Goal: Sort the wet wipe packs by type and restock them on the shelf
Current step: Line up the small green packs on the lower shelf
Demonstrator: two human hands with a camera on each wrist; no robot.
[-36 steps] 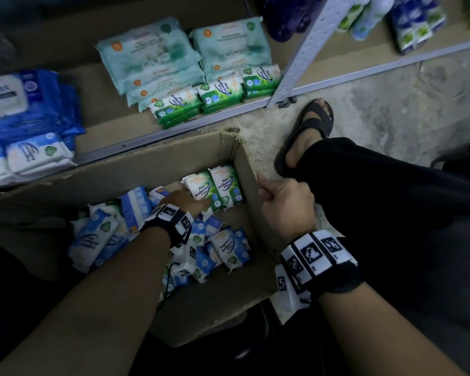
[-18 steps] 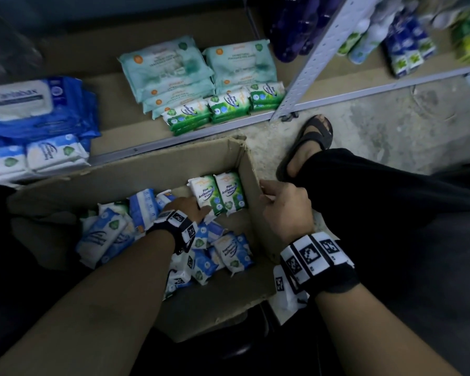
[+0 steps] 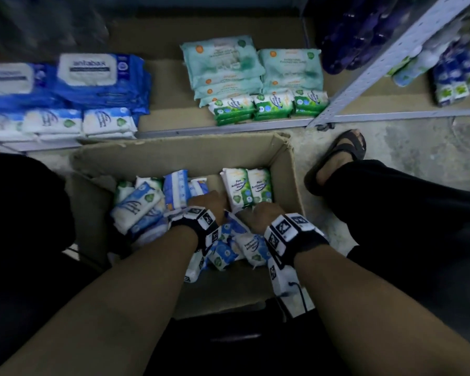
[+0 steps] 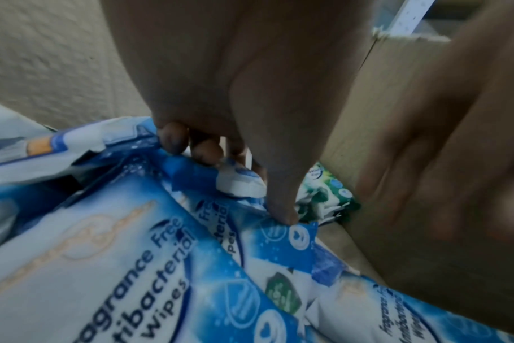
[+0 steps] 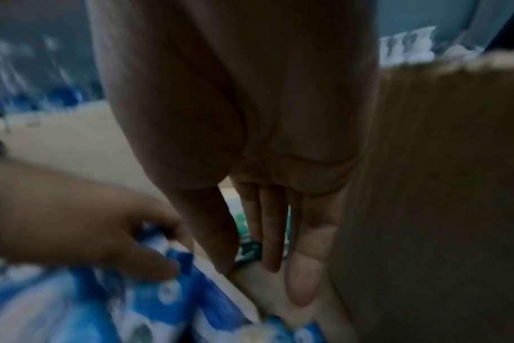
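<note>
Concrete floor holds a cardboard box (image 3: 288, 169) of blue wipe packs (image 3: 136, 204) below the shelf (image 3: 228, 126); both hands reach inside. Left wrist view: left hand (image 4: 235, 92) pinches a blue pack (image 4: 238, 181). Right wrist view: right hand (image 5: 250, 139), fingers (image 5: 302, 266) straight, holds nothing beside green packs (image 5: 250, 250).

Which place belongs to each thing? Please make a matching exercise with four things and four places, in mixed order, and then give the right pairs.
Things:
1. two green pine wipe packs
2. large blue antibacterial packs
3. sandal
4. left hand

Places:
A. on the concrete floor, right of the cardboard box
B. shelf, left side
C. in the box, among the blue fragrance free packs
D. upright at the box's far right corner

Pairs: 1-D, 2-B, 3-A, 4-C
</note>
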